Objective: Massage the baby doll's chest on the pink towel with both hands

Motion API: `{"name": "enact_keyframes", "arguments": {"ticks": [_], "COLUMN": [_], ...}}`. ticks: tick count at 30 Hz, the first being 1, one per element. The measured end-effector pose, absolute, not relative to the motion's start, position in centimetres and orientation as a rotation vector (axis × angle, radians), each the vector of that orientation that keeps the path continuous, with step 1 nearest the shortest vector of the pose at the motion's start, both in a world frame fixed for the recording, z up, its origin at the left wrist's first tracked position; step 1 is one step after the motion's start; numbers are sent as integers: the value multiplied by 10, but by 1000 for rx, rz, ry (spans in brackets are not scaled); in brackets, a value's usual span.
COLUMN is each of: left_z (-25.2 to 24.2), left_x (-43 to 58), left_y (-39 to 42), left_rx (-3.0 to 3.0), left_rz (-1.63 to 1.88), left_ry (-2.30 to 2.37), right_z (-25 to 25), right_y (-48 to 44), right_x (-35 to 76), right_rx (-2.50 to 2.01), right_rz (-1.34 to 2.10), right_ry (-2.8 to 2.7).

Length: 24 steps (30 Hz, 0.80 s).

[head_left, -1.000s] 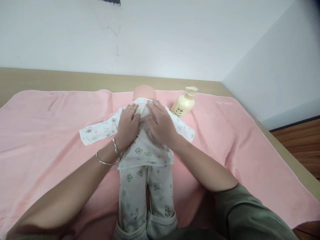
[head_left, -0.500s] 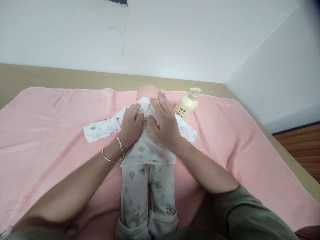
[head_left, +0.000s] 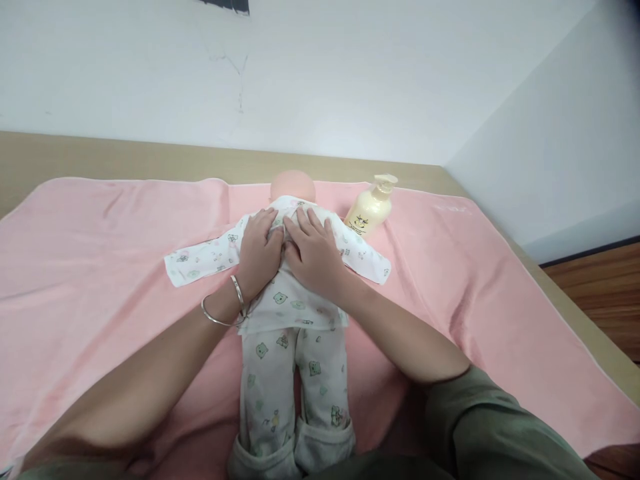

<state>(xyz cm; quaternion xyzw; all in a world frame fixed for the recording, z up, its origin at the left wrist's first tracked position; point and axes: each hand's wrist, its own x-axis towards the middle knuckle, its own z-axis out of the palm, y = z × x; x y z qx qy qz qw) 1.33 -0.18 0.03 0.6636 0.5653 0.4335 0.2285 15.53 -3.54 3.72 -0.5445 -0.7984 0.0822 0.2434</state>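
Observation:
A baby doll (head_left: 293, 185) lies on the pink blanket with the back of its bald head toward the wall, its face hidden. It wears a white printed top (head_left: 295, 303) with sleeves spread to both sides, and matching trousers (head_left: 270, 373) with turned-up cuffs. My left hand (head_left: 261, 250) rests flat on the left half of the upper back, fingers extended; two silver bangles (head_left: 239, 298) circle that wrist. Beside it, my right hand (head_left: 317, 253) lies flat on the right half, fingers slightly spread. Both thumbs are close together near the middle. Neither hand grips anything.
A pale yellow pump bottle (head_left: 371, 208) stands on the blanket right of the doll's head. The pink blanket (head_left: 100, 267) covers most of the wooden surface (head_left: 125, 150). A white wall (head_left: 325, 87) rises behind, and brown wood (head_left: 600, 293) shows at far right.
My right hand, raised and tilted above the doll's back before, has come down flat onto the top. My left hand stays in place. The view has shifted slightly.

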Motion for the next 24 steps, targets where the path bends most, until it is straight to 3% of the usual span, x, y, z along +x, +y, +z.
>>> {"name": "enact_keyframes", "arguments": {"ticks": [8,16,24], "left_z": [0,4,21], "left_x": [12,5,-4], "left_y": [-2,2,12], "left_rx": [1853,2104,1852], "left_rz": [1168,995,1038], "left_ry": [1571,1527,1704], "right_z": [46,33,71], "right_y": [-36,-34,-71], "right_x": [159,150,158], "right_rx": [-1446,-1619,-1504], "right_rz": [75,157,141], "right_ry": [-2070,-2312,-2694]}}
